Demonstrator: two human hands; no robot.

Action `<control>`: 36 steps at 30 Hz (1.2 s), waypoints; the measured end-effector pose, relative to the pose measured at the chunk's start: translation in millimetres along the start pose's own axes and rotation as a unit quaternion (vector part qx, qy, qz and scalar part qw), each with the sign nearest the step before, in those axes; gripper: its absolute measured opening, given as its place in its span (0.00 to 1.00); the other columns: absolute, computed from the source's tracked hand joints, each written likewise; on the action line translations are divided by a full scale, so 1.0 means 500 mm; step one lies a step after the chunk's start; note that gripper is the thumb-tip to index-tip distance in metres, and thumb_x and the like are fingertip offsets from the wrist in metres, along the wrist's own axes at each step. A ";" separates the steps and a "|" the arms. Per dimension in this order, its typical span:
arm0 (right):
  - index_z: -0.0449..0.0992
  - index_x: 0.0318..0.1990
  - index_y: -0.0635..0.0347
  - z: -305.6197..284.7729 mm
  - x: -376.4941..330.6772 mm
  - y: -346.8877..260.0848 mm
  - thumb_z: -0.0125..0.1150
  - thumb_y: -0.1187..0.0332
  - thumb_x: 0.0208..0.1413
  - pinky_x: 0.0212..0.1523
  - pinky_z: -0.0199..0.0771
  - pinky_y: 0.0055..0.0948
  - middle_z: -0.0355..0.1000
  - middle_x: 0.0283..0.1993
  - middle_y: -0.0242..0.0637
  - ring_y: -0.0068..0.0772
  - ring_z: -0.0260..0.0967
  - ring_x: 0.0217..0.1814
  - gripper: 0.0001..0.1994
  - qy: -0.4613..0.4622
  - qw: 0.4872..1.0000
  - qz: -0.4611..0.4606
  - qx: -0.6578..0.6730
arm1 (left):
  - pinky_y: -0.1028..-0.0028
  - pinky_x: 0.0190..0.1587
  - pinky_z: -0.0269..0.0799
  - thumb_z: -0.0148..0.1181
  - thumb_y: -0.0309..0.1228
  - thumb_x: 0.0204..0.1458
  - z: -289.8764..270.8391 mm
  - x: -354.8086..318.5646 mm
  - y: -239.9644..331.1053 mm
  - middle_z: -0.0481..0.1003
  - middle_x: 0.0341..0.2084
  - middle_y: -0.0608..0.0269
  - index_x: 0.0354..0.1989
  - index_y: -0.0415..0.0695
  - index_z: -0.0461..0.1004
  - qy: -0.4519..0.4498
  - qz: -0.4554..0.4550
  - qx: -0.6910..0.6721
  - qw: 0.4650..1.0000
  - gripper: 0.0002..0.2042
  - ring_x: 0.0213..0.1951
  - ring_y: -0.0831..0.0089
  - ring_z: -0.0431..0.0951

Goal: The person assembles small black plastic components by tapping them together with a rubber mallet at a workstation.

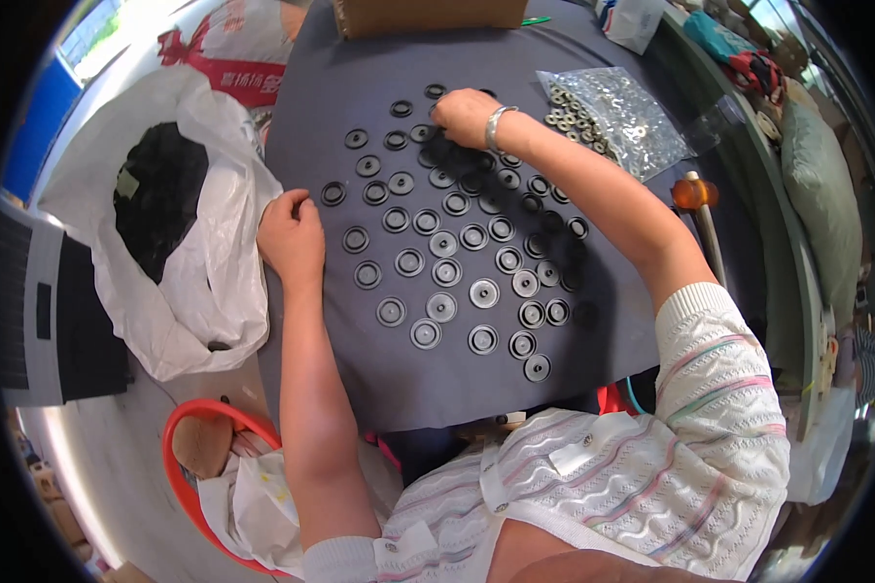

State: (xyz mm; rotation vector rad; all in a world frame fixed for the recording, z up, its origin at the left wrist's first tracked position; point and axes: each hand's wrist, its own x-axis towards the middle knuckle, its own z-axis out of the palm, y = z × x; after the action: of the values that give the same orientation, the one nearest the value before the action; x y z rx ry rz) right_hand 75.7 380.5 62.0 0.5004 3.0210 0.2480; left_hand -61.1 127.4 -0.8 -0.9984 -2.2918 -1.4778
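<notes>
Many round black discs (pixel 442 243) with raised rims and small centre hubs lie spread over the grey cloth-covered table (pixel 350 379). My right hand (pixel 465 117), with a silver bangle at its wrist, reaches to the far discs. Its fingers are drawn together beside a disc (pixel 420 133), and whatever the fingertips hold is hidden. At the table's left edge my left hand (pixel 295 233) rests with curled fingers, against the white plastic bag (pixel 243 301). I cannot see whether anything is inside those fingers. Dark contents (pixel 160 204) show through the bag's mouth.
A clear bag of small ring-shaped metal parts (pixel 617 117) lies at the far right, with an amber-handled tool (pixel 695 191) nearer. A cardboard box (pixel 437 17) stands at the far edge. Below left is a red-rimmed basket (pixel 173 442) holding cloth-like items.
</notes>
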 end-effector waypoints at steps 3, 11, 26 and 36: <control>0.79 0.34 0.61 0.000 -0.016 -0.001 0.57 0.75 0.42 0.45 0.73 0.42 0.76 0.35 0.49 0.52 0.73 0.43 0.09 0.016 0.997 0.017 0.074 | 0.69 0.33 0.70 0.57 0.26 0.44 -0.006 -0.006 -0.018 0.76 0.24 0.60 0.29 0.42 0.78 0.003 0.003 0.003 1.000 0.05 0.27 0.65 0.76; 0.78 0.44 0.56 0.008 -0.171 0.194 0.53 0.72 0.49 0.50 0.72 0.40 0.75 0.43 0.49 0.49 0.72 0.47 0.15 0.030 0.975 0.209 0.075 | 0.69 0.33 0.70 0.56 0.26 0.44 -0.005 -0.002 -0.012 0.76 0.25 0.59 0.29 0.41 0.78 0.008 -0.013 -0.008 1.000 0.05 0.28 0.65 0.76; 0.77 0.35 0.65 0.023 -0.162 0.178 0.57 0.72 0.43 0.46 0.72 0.40 0.73 0.39 0.50 0.51 0.72 0.44 0.10 0.034 0.989 0.141 0.012 | 0.69 0.32 0.70 0.57 0.26 0.44 -0.001 0.001 -0.004 0.76 0.23 0.61 0.28 0.42 0.78 0.013 0.009 -0.005 1.000 0.05 0.26 0.65 0.75; 0.78 0.38 0.61 -0.022 0.013 -0.021 0.56 0.74 0.42 0.44 0.73 0.39 0.76 0.36 0.46 0.48 0.73 0.41 0.13 0.064 0.989 -0.048 0.127 | 0.69 0.33 0.70 0.57 0.26 0.44 0.001 -0.003 -0.007 0.76 0.23 0.60 0.28 0.41 0.78 0.017 -0.008 -0.033 0.999 0.05 0.27 0.64 0.76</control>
State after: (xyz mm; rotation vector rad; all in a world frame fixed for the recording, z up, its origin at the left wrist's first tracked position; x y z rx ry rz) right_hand 65.3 371.3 70.7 0.3664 3.2093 -0.1176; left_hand -62.2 126.1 -4.4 -0.9661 -2.2473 -1.5736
